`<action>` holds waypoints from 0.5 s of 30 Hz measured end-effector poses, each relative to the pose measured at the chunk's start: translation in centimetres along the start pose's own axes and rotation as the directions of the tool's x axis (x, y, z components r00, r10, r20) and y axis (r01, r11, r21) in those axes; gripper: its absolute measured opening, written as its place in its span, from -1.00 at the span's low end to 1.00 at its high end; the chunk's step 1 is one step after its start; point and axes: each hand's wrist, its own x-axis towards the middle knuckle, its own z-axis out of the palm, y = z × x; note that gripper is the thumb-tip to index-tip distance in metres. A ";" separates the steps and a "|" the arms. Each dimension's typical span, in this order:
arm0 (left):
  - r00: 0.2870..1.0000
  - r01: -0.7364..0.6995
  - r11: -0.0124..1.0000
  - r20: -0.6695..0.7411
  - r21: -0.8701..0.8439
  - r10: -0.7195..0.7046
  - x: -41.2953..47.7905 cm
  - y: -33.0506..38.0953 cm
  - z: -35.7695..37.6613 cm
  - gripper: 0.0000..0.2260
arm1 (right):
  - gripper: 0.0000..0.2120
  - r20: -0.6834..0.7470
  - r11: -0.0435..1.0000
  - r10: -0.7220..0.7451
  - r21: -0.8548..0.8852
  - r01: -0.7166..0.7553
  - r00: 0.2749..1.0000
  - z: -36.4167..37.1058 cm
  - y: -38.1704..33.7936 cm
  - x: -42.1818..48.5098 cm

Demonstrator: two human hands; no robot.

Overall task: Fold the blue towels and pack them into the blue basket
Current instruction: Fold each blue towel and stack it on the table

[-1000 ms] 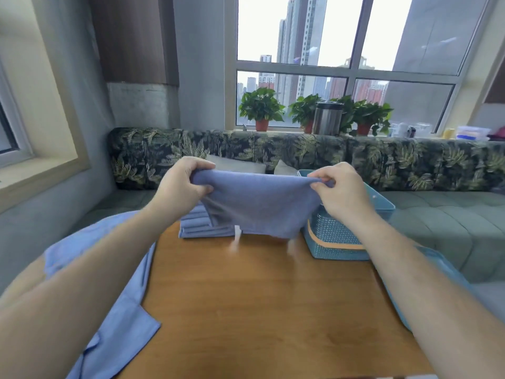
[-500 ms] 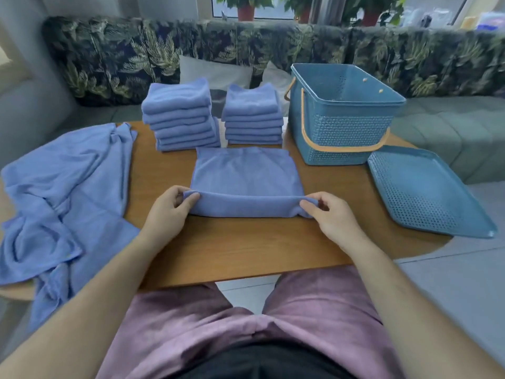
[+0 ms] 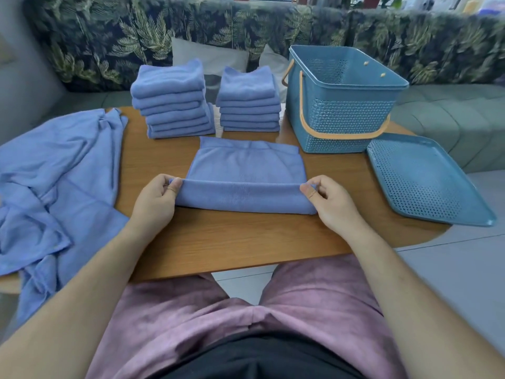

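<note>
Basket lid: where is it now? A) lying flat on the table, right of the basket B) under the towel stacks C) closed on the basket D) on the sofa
A: the lid lies flat at the right end of the table, next to the blue basket, whose top is open.

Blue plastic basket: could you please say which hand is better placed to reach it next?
Probably right: the right hand is nearer the blue perforated plastic basket; the left hand is across the blue cloth towel.
</note>
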 end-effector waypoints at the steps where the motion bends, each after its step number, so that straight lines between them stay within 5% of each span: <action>1: 1.000 -0.006 1.000 0.012 -0.022 0.007 -0.1 -0.1 0.0 -0.81 | -0.87 0.031 1.000 0.003 0.021 -0.003 1.000 -0.1 0.2 -0.1; 5: 0.999 -0.007 0.996 0.047 -0.094 0.012 -0.6 0.1 -0.3 -0.82 | -0.58 0.057 0.997 0.075 0.010 -0.076 0.995 -1.1 0.6 -0.6; 9: 0.998 -0.001 0.995 0.059 -0.103 0.007 -0.9 0.3 -0.3 -0.81 | -0.85 0.075 0.996 0.078 -0.058 -0.074 0.994 -1.5 0.2 -0.8; 15: 0.999 -0.009 0.997 0.050 -0.079 0.012 -1.0 0.4 -0.4 -0.82 | -0.93 -0.090 1.000 0.025 0.013 -0.024 0.996 -0.6 -0.4 -1.0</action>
